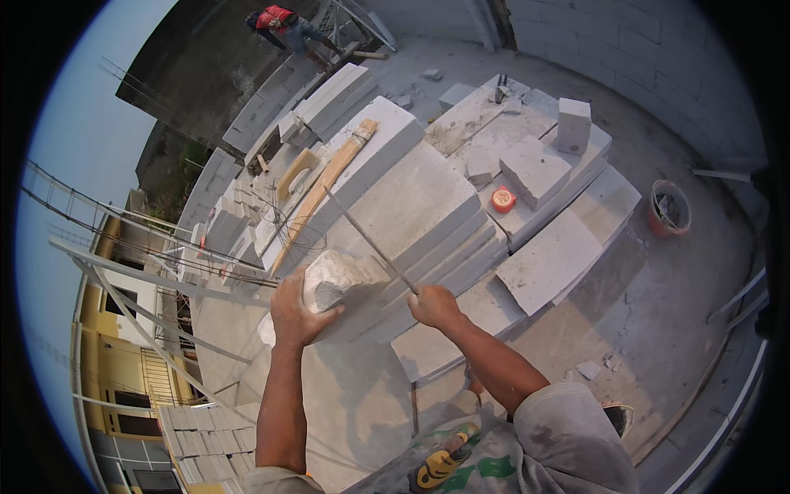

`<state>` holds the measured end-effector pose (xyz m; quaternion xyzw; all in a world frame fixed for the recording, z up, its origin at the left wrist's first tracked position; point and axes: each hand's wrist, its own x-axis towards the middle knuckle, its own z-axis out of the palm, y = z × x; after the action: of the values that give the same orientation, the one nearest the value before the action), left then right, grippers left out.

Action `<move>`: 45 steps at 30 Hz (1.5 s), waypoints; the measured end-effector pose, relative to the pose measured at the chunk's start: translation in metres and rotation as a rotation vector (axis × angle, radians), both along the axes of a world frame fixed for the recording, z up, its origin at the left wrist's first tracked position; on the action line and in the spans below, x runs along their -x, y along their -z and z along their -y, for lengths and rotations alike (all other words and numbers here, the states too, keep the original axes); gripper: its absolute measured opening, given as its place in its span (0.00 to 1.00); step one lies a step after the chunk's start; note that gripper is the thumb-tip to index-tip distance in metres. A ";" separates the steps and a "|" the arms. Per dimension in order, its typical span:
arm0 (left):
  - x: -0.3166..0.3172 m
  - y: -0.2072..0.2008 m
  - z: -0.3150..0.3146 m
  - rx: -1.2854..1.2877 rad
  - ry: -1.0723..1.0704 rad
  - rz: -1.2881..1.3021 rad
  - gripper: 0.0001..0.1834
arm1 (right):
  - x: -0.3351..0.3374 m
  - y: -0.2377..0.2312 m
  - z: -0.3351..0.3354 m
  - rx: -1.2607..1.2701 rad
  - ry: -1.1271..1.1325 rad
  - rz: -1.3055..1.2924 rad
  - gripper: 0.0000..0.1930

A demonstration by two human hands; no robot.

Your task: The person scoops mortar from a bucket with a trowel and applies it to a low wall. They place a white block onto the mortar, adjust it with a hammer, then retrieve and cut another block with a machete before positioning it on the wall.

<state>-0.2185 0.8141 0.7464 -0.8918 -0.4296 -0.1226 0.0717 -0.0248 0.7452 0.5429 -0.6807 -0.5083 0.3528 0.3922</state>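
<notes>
My left hand (296,309) is closed around the near side of a pale, crumpled white bag-like lump (331,276) with a grey patch on its face. Whether it is a bag or a rough piece of block, I cannot tell. My right hand (436,306) grips one end of a long thin metal rod (370,239), which slants away up and to the left, its far tip over the blocks. The rod passes just right of the white lump; contact between them is unclear. Beyond both hands lies a stack of large light-grey blocks (420,202).
A wooden strip (329,185) and a tan float-like tool (296,174) lie on the left blocks. An orange tape measure (503,199) and pliers (500,88) rest on the right ones. A bucket (668,210) stands right. A person in red (284,20) bends far off. Metal bars (164,276) cross the left.
</notes>
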 end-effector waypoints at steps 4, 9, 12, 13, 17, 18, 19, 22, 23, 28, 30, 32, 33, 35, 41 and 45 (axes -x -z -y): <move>0.002 0.001 0.000 -0.045 0.035 0.010 0.50 | 0.011 0.001 0.001 -0.234 0.083 -0.090 0.17; 0.000 -0.002 -0.002 0.020 -0.002 0.028 0.50 | 0.017 0.015 -0.012 0.032 -0.045 0.023 0.16; -0.003 -0.003 0.001 0.050 -0.033 0.017 0.51 | 0.014 0.006 -0.002 0.065 -0.028 0.030 0.16; -0.003 -0.005 0.001 0.051 -0.049 0.003 0.50 | 0.014 -0.005 0.002 0.092 -0.023 0.025 0.16; -0.001 -0.001 0.005 -0.037 0.015 0.000 0.51 | 0.015 -0.071 0.033 -0.171 0.055 -0.079 0.13; 0.000 0.001 0.004 -0.024 0.010 0.012 0.51 | 0.016 -0.087 0.035 -0.272 0.068 -0.087 0.13; 0.001 0.002 0.004 -0.013 0.007 0.022 0.51 | 0.014 -0.102 0.037 -0.416 0.081 -0.104 0.12; 0.002 0.004 0.004 -0.058 0.008 -0.012 0.50 | 0.012 -0.124 0.042 -0.419 0.054 -0.108 0.11; 0.002 0.004 0.004 -0.079 0.040 0.014 0.50 | 0.014 -0.122 0.041 -0.343 0.006 -0.085 0.11; 0.003 0.004 0.004 -0.010 0.011 0.024 0.52 | 0.019 -0.057 0.021 -0.103 -0.035 0.021 0.12; 0.004 0.002 0.005 0.033 -0.014 -0.006 0.51 | 0.025 -0.021 0.018 -0.008 -0.029 0.019 0.13; 0.001 0.000 0.000 0.039 -0.020 0.012 0.50 | 0.018 0.005 0.006 0.050 -0.030 0.037 0.14; 0.002 -0.002 -0.001 0.050 -0.026 0.011 0.50 | 0.022 0.012 0.008 0.092 -0.044 0.025 0.15; -0.001 -0.005 -0.004 0.048 -0.012 0.013 0.50 | 0.020 0.015 0.004 0.142 -0.043 0.011 0.16; 0.001 0.002 0.001 -0.043 0.019 -0.014 0.53 | -0.002 -0.011 0.011 0.254 -0.048 -0.096 0.18; 0.005 0.008 0.010 -0.071 -0.005 -0.035 0.51 | -0.021 -0.020 0.036 0.198 0.097 0.005 0.18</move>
<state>-0.2237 0.8043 0.7386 -0.8895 -0.4261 -0.1220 0.1113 -0.0037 0.7090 0.5631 -0.7407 -0.4386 0.3801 0.3383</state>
